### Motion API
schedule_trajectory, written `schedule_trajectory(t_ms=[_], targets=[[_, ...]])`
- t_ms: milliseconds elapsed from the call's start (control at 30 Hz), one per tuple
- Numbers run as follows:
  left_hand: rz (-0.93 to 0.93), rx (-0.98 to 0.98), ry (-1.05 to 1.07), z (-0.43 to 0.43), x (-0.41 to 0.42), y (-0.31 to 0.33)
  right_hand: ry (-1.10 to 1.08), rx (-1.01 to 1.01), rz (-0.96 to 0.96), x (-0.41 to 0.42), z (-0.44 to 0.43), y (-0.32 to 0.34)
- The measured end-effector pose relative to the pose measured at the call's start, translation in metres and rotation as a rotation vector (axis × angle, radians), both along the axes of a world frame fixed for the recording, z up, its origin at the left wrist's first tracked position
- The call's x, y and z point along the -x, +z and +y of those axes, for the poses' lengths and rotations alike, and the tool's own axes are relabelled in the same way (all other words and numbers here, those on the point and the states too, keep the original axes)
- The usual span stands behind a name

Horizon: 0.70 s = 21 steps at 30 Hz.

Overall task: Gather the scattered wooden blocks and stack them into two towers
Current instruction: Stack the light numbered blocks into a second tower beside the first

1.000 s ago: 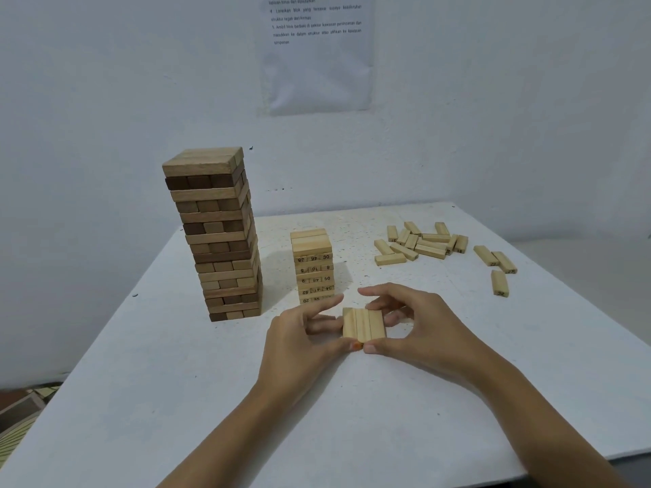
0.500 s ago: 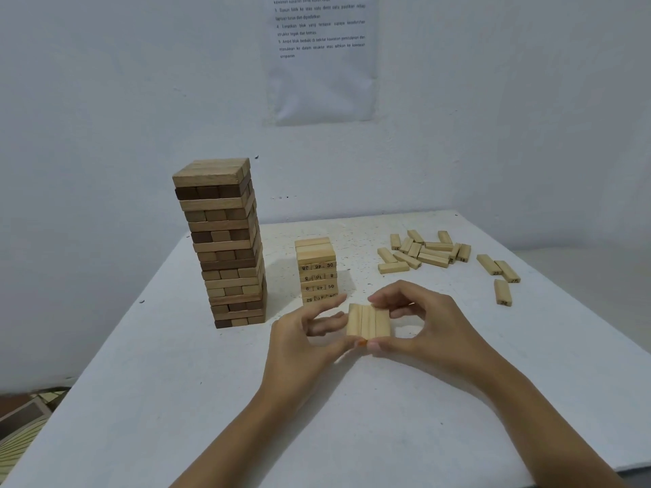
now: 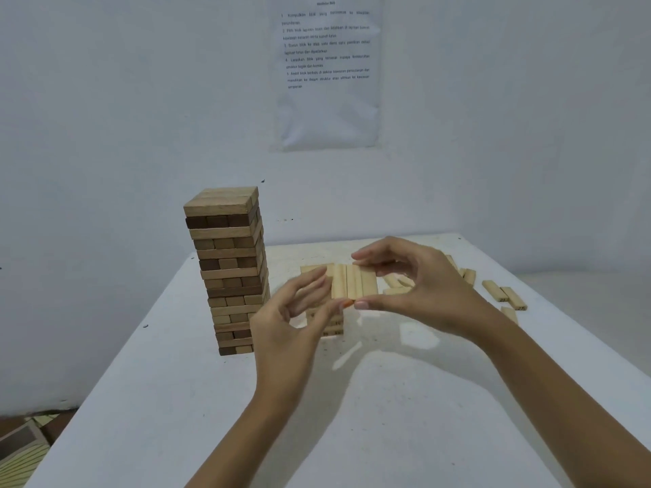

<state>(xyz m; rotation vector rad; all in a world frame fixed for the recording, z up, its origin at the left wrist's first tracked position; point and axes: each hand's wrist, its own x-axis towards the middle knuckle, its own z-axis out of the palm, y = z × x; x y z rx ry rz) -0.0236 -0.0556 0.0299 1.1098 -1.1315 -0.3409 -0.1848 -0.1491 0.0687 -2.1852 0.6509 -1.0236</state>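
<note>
That tall tower [image 3: 229, 272] is banded tan and dark brown. The row of blocks [image 3: 354, 281] is pale blond wood, counter [image 3: 387, 417] white with dark specks, wall sheet [image 3: 327, 110] white with black print.

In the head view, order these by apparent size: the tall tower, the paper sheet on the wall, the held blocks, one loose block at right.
1 and 2, unranked: wall sheet and tall tower look alike; the sheet is cut off above.
3: held blocks, nearer the camera.
4: loose block.
</note>
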Motion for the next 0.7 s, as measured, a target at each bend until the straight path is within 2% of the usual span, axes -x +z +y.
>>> schedule_trajectory(t_ms=[333,700], targets=[[0.014,-0.066,0.201,-0.030,-0.010,0.006,0.069,0.003,0.111,-0.044,-0.052,0.014],[0.024,-0.096,0.267,-0.040,-0.013,-0.004,0.103,-0.016,0.195,-0.056,-0.070,0.007]])
